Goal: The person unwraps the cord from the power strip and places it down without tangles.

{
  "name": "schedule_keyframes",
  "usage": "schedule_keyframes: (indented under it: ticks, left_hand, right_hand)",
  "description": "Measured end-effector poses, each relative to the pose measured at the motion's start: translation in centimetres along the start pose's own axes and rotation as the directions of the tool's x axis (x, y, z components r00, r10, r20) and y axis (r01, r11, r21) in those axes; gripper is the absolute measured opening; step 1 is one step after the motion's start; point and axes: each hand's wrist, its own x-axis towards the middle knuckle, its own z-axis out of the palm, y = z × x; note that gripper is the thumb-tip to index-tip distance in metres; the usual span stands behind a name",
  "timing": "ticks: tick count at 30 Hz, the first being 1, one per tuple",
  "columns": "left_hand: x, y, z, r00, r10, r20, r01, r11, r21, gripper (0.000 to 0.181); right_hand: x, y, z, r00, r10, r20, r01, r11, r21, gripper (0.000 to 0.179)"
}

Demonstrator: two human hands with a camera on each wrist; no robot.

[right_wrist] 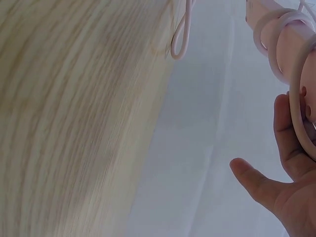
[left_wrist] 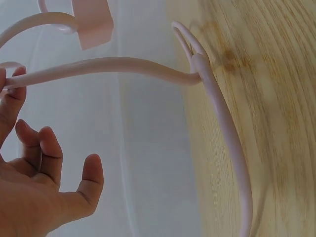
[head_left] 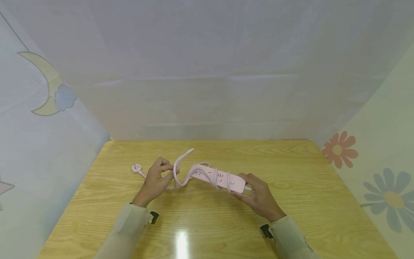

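Observation:
A pink power strip (head_left: 238,183) is held up above the table, its sockets facing up. My right hand (head_left: 260,198) grips its right end. The pink cord (head_left: 176,165) winds around the strip in several loops, which also show in the right wrist view around the strip's body (right_wrist: 289,54). My left hand (head_left: 155,181) pinches the cord left of the strip, between fingertips that appear at the left edge of the left wrist view. Beyond that pinch, the cord (left_wrist: 118,65) stretches toward the table. The three-pin plug (head_left: 136,168) lies on the left with its pins upward.
A wood-grain table (head_left: 207,226) lies beneath both hands. Pale sheeting (head_left: 207,90) rises along its far edge. Side panels carry a moon drawing (head_left: 48,79) on the left and flower drawings (head_left: 392,199) on the right.

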Motion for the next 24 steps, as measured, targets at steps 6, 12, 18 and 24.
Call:
schedule_keyframes:
  ticks: [6,12,18,24]
  left_hand:
    - [-0.11,-0.12,0.06,0.999,0.028,0.025,-0.028,1.0,0.003,0.01]
    - [-0.25,-0.26,0.1,0.995,0.073,0.062,-0.073,0.997,0.0,0.005]
    - [-0.5,-0.41,0.02,0.987,0.106,0.119,-0.107,0.994,0.0,0.004]
    - [-0.8,-0.51,0.07,0.978,0.117,0.17,-0.116,0.993,-0.016,0.007]
  right_hand:
    - [-0.04,0.15,0.03,1.0,-0.013,-0.006,0.013,1.0,0.0,0.053]
    - [-0.02,0.24,0.1,1.0,-0.019,-0.017,0.019,1.0,0.003,0.053]
    - [-0.02,0.29,0.19,0.999,-0.016,-0.029,0.016,1.0,-0.005,0.053]
    - [0.02,0.21,0.17,0.999,-0.01,-0.031,0.011,1.0,0.001,0.053]
